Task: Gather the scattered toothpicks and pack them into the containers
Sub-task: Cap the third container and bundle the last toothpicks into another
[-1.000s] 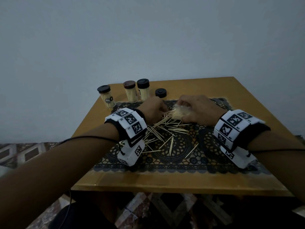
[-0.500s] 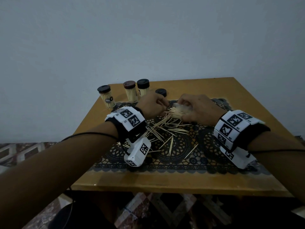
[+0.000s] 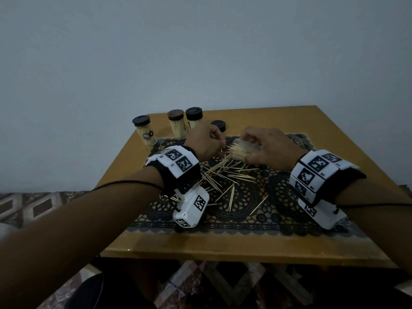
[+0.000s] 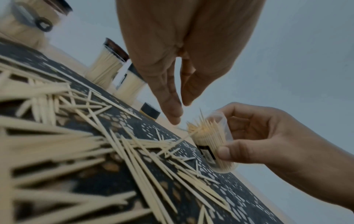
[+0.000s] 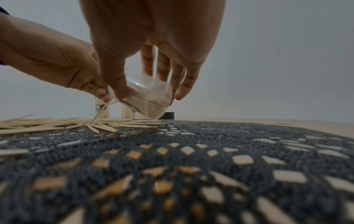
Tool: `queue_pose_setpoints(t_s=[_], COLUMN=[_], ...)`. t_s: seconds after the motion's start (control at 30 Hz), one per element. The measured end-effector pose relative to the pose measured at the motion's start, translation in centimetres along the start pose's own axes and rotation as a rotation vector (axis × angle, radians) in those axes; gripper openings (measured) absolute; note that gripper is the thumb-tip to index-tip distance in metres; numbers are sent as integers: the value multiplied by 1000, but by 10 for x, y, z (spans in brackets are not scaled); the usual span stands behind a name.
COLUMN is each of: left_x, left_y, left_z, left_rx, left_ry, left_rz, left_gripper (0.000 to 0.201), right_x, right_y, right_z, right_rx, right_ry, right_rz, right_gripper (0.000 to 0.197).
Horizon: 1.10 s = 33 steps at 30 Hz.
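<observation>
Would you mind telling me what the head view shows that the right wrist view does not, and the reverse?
Only the head view shows the caps on the three filled containers and both wristbands. Only the right wrist view shows the open container's clear base, tilted, lifted off the lace mat. Both show the right hand gripping it, the left hand at its mouth, and scattered toothpicks.

The mat (image 3: pixel 278 190) is dark blue-black lace — round rosettes and scalloped edging, the table (image 3: pixel 334 134) showing ochre-yellow through its holes. On the mat, loose toothpicks (image 3: pixel 225 181) are pale straw. Beyond the mat's far edge stand clear containers packed with the same pale wood: two with black caps (image 3: pixel 141 120) (image 3: pixel 194 113), one brown-capped (image 3: pixel 176 114) between them — and a lone black lid (image 3: pixel 219 125). The wall (image 3: pixel 200 52) is flat grey-blue.
</observation>
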State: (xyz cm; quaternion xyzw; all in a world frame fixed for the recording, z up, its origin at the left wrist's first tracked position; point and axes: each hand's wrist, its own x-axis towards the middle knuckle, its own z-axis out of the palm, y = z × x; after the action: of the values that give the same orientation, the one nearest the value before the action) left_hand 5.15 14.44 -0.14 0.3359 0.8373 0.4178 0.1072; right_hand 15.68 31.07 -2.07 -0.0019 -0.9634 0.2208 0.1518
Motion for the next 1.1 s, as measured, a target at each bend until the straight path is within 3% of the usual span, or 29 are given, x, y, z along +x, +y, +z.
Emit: queue_pose_setpoints(t_s=[0.2,0.37,0.43,0.5,0.57,0.63,0.7,0.8,0.93,1.1], left_x=[-4,-9,-14,-22,-31,-38,-44,-51,-49,-53], left_y=[-2,2,-7,-21,-34,-46,-53,-49,-40,-41], left_z=[-12,-24,-41,-57,-66,-69,-67,-56,-43,-44], left_rx=[-176,-124,33,352,695,872,829,647,519,477], left_ry=[-180,-219,-201,-203,-218,-301,-392,-424,-386,-244], left_rz=[-19,45,72,99,5,-164,-286,-298,-177,29], left_gripper=[4,17,18,23,35,45,52,55,47,36], right_x=[1,2,2,3,3,3,3,3,3,2], right_y=[1,4,5,6,5,6,6,7,7,5], right_z=[1,2,2,3,3,3,3,3,2,1], right_rx=[20,22,5,2,2,7,9,8,10,10], right_ry=[12,22,13,11,10,11,14,11,12,10], right_rz=[-10,0,0,3,7,10,8,9,9,11], right_gripper=[43,44,44,45,46,45,44,45,45,44])
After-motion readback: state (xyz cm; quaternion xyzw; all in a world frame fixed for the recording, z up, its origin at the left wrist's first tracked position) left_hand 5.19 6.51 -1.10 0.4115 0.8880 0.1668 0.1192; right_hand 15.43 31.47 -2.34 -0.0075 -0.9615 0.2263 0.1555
